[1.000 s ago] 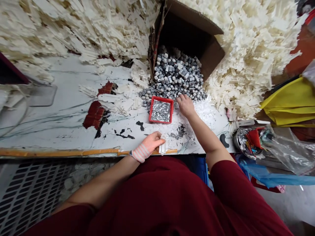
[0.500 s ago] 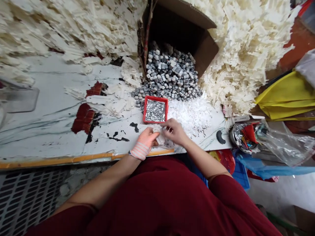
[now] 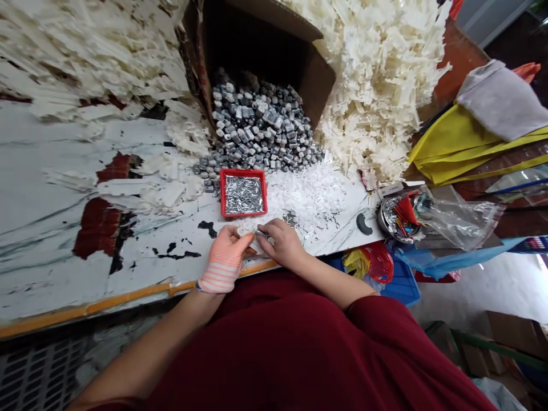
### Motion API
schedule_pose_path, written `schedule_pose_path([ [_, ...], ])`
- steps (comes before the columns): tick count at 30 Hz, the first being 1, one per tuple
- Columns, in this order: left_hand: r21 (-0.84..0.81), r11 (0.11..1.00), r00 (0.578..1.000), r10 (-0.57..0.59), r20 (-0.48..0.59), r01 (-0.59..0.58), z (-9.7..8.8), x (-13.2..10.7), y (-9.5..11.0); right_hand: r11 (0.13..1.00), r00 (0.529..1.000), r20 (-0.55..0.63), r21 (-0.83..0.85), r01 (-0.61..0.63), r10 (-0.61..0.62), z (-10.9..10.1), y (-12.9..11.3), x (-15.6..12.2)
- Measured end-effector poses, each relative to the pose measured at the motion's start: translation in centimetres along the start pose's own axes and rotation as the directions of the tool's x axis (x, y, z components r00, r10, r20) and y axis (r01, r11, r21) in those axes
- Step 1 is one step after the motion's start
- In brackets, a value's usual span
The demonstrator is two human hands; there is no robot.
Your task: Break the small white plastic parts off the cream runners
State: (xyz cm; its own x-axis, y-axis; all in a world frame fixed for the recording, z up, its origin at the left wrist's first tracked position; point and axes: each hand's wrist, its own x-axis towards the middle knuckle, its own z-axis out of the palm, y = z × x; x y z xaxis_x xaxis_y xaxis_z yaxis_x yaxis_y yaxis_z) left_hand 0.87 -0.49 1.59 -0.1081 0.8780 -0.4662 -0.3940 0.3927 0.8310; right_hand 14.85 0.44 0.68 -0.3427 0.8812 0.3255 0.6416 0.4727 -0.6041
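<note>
Head camera: from where I stand, both hands meet just over the near edge of the tabletop [image 3: 47, 234]. The gloved left hand [image 3: 226, 254] pinches a white plastic piece [image 3: 246, 228] between thumb and fingers, partly hidden by them. The bare right hand [image 3: 280, 242] is right beside it, thumb and fingertips closed on a small grey piece [image 3: 259, 232]; whether the two pieces touch, I can't tell. Just beyond them sits a red tray [image 3: 244, 215] of thin metal pins. Behind that, grey and white cylinders [image 3: 265, 125] spill from a tipped cardboard box [image 3: 319, 80] toward the tabletop's middle. Small white bits [image 3: 308, 194] lie scattered right of the tray, and a metal bowl [image 3: 381, 220] stands by the right end of the near edge.
</note>
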Motion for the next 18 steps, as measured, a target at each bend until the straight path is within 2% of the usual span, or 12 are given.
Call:
schedule_pose_path([
  [6, -0.07, 0.995, 0.99, -0.059, 0.131, 0.069, 0.2, 0.0, -0.5, 0.958, 0.978, -0.081, 0.228, -0.171, 0.194, 0.0, 0.2, -1.4],
  [10, 0.007, 1.0, 0.993, -0.005, 0.115, 0.004, 1.1, 0.0, -0.7, 0.965, 0.966, -0.164, 0.204, -0.167, 0.202, 0.0, 0.3, -2.0],
  [12, 0.018, 1.0, 0.991, -0.012, 0.134, 0.01, 1.4, -0.1, -0.6, 0.952, 0.962, -0.158, 0.247, -0.181, 0.224, -0.3, 0.7, -2.2],
  [14, 0.001, 0.997, 0.972, -0.079, 0.223, 0.081, 1.4, 0.0, -0.5, 0.918, 0.97, -0.025, 0.331, -0.221, 0.242, -1.1, 1.9, -2.2],
  [16, 0.012, 0.988, 0.937, -0.15, 0.315, 0.154, 1.2, 0.2, -0.6, 0.91, 0.959, 0.126, 0.306, -0.281, 0.254, -2.9, 4.3, -2.3],
  [17, 0.028, 0.986, 0.926, -0.166, 0.338, 0.166, 1.1, 0.4, -0.8, 0.924, 0.948, 0.139, 0.22, -0.311, 0.286, -4.1, 5.9, -2.5],
  [18, 0.048, 0.986, 0.923, -0.168, 0.347, 0.162, 0.9, 0.7, -1.0, 0.933, 0.936, 0.066, 0.077, -0.351, 0.346, -5.5, 7.7, -2.7],
])
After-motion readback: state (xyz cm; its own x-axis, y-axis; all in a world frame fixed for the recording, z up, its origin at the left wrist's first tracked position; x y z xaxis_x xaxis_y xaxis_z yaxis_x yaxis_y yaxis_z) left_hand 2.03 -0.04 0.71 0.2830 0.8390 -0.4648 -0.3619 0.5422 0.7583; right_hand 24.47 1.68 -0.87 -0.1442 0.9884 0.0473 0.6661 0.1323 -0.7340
